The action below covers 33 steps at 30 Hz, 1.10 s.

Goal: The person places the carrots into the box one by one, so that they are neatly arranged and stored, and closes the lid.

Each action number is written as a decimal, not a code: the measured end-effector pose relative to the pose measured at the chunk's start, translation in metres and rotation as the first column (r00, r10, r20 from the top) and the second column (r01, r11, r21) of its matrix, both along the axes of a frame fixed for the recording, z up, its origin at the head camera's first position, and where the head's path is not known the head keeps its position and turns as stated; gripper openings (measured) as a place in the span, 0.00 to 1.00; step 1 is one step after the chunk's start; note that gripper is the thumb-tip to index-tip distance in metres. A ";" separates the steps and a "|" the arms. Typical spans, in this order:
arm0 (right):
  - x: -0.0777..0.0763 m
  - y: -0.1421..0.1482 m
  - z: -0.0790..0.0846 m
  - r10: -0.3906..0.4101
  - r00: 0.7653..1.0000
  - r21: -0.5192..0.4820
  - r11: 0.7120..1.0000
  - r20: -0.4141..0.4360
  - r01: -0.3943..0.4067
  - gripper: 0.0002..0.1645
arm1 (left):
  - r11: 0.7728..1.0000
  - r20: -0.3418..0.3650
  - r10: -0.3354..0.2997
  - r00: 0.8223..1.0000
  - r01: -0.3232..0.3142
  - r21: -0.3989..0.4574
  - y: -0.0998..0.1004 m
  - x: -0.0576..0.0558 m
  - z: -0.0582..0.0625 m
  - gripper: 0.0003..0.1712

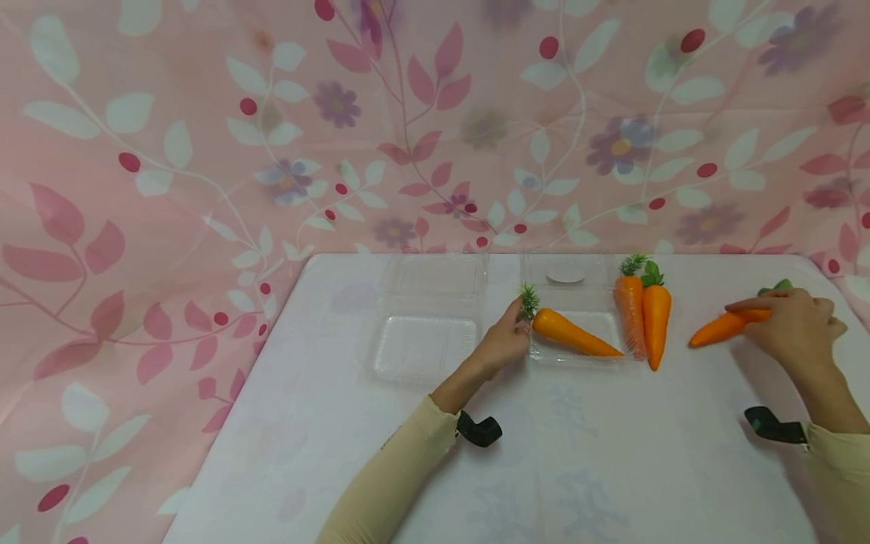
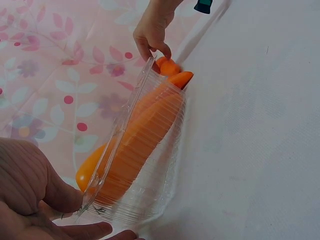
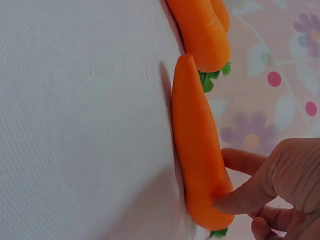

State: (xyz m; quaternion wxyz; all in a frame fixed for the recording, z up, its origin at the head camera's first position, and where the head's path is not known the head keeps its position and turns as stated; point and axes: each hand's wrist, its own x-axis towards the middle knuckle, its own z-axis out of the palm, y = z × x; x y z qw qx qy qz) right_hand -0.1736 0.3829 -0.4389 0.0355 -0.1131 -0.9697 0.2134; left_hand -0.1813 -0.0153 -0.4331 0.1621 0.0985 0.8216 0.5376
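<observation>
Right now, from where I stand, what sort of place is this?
It looks like an indoor tabletop workspace, perhaps a staged one: a flowered curtain rises right behind a white-covered table, where carrots and clear plastic boxes are set out.

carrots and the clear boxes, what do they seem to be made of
The carrots look like smooth plastic or coated foam with a soft sheen: the orange is very even, though which of the two I can't tell. The clear boxes look like thin, glossy plastic: orange shows through one's ribbed, light-catching wall.
</observation>
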 end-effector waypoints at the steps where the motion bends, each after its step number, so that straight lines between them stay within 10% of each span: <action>1: 0.000 0.000 0.000 -0.009 1.000 0.000 1.000 0.000 0.009 0.20 | 1.000 0.000 -0.002 1.000 0.002 0.002 0.000 0.000 0.000 0.38; 21: -0.001 0.000 -0.006 -0.023 1.000 -0.058 0.998 -0.003 0.023 0.18 | 1.000 0.008 -0.002 1.000 0.002 -0.011 0.000 -0.001 -0.002 0.37; 33: 0.001 0.003 -0.007 -0.011 0.984 -0.086 0.996 -0.176 -0.004 0.21 | 1.000 0.007 0.004 1.000 -0.004 -0.016 0.001 -0.001 -0.001 0.37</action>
